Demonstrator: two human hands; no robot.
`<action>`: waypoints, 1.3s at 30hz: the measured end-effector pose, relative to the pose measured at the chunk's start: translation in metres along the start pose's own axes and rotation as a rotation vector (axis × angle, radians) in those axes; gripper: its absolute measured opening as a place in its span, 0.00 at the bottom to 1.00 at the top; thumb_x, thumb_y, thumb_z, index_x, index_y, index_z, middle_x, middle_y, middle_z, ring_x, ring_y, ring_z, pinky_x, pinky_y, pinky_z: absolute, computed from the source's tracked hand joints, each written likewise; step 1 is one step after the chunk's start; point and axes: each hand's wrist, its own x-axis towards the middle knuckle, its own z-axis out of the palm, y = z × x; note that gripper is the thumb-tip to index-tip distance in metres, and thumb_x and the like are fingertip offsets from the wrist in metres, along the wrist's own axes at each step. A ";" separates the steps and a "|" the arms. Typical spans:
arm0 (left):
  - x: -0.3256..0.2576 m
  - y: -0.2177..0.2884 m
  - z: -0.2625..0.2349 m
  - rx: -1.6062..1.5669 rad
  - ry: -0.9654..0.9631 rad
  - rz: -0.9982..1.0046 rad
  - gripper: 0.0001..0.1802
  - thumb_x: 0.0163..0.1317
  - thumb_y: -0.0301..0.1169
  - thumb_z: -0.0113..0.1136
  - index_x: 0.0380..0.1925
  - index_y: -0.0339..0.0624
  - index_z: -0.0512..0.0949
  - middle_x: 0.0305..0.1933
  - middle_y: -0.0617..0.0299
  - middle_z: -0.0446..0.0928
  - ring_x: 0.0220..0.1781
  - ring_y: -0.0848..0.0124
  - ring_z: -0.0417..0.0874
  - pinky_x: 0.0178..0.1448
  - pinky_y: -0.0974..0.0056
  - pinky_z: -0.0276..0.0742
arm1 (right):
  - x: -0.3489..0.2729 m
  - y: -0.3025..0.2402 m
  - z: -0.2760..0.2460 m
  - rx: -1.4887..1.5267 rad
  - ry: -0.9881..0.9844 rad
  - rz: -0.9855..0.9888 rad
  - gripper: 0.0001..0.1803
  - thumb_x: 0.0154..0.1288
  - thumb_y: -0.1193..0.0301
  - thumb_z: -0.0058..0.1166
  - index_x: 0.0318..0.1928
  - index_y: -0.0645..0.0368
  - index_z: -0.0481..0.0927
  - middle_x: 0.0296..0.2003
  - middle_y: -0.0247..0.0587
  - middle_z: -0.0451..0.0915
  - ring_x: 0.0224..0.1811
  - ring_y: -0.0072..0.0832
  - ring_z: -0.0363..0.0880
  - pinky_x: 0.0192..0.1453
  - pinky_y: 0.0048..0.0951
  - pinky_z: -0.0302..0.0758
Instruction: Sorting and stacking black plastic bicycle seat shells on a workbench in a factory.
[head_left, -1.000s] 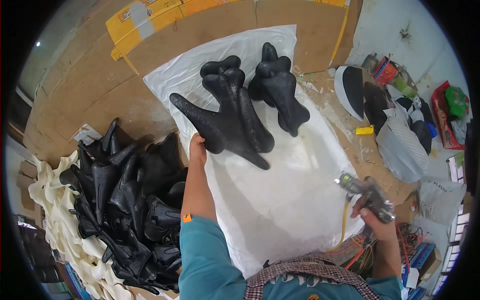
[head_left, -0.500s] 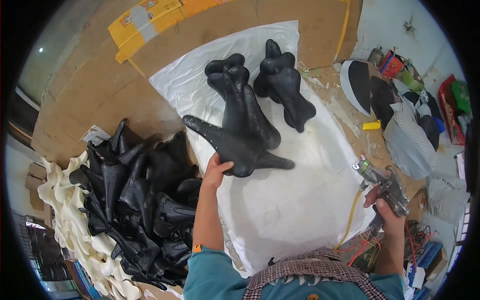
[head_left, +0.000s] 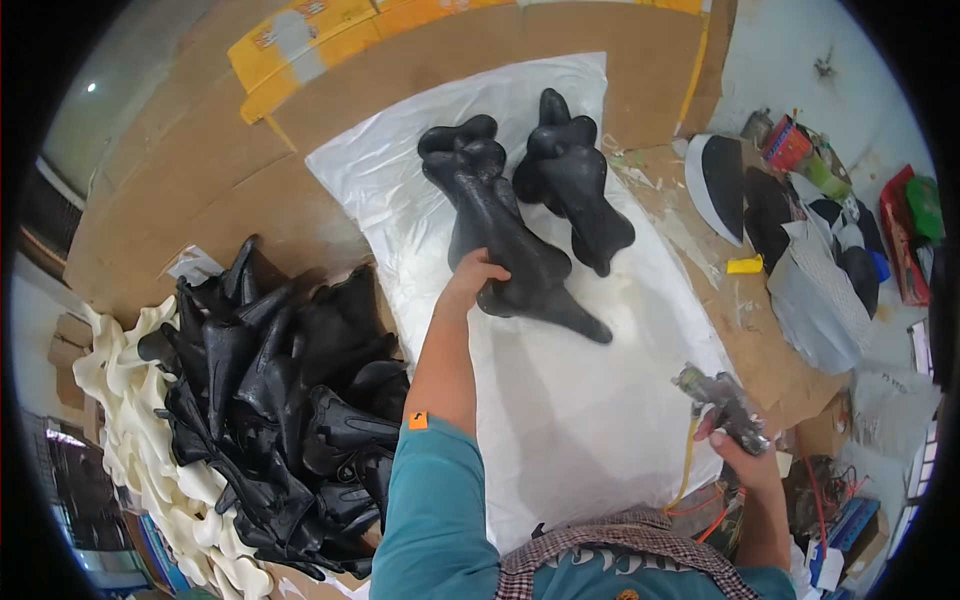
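My left hand (head_left: 478, 276) reaches forward and grips the near left edge of a black, bicycle-saddle-shaped piece (head_left: 530, 270), thumb on top. This piece lies on a cluster of similar black pieces on a white sheet (head_left: 600, 430), its narrow end towards the lower right. What lies beneath it is mostly hidden. To its right is a second cluster of black saddle-shaped pieces (head_left: 572, 180). Over the sheet's right edge, my right hand (head_left: 742, 455) is closed round a metal spray gun (head_left: 728, 405), its head angled to the upper left. A yellow hose (head_left: 690, 460) runs below it.
At left a big heap of black saddle-shaped pieces (head_left: 270, 400) sits beside a stack of cream ones (head_left: 125, 400). Cardboard (head_left: 400, 75) lines the far side. On the right are a yellow object (head_left: 744, 265), a grey bag (head_left: 815, 300) and assorted scraps.
My left hand has moved forward and right, laying its black piece along the left cluster with the narrow end now towards the lower right. My right hand and the spray gun have shifted slightly left.
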 end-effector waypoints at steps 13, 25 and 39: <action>-0.046 -0.045 -0.014 0.301 -0.064 -0.015 0.18 0.31 0.25 0.70 0.29 0.35 0.79 0.32 0.59 0.78 0.37 0.67 0.78 0.44 0.65 0.71 | -0.001 0.017 0.048 -0.044 -0.173 0.029 0.27 0.52 0.74 0.57 0.54 0.69 0.66 0.29 0.38 0.76 0.32 0.26 0.76 0.40 0.30 0.75; -0.337 0.017 -0.132 -0.346 0.946 0.586 0.15 0.50 0.30 0.62 0.38 0.39 0.74 0.41 0.60 0.75 0.43 0.71 0.74 0.42 0.63 0.72 | -0.011 -0.002 0.054 -0.123 -0.273 -0.002 0.25 0.54 0.73 0.57 0.52 0.68 0.67 0.30 0.38 0.76 0.33 0.24 0.76 0.41 0.27 0.73; -0.299 -0.038 -0.108 -0.376 1.551 0.701 0.21 0.51 0.25 0.53 0.49 0.43 0.69 0.44 0.60 0.70 0.43 0.69 0.70 0.46 0.68 0.65 | 0.004 -0.014 0.041 -0.151 -0.083 -0.044 0.24 0.56 0.75 0.57 0.53 0.68 0.68 0.31 0.35 0.75 0.33 0.19 0.74 0.39 0.22 0.72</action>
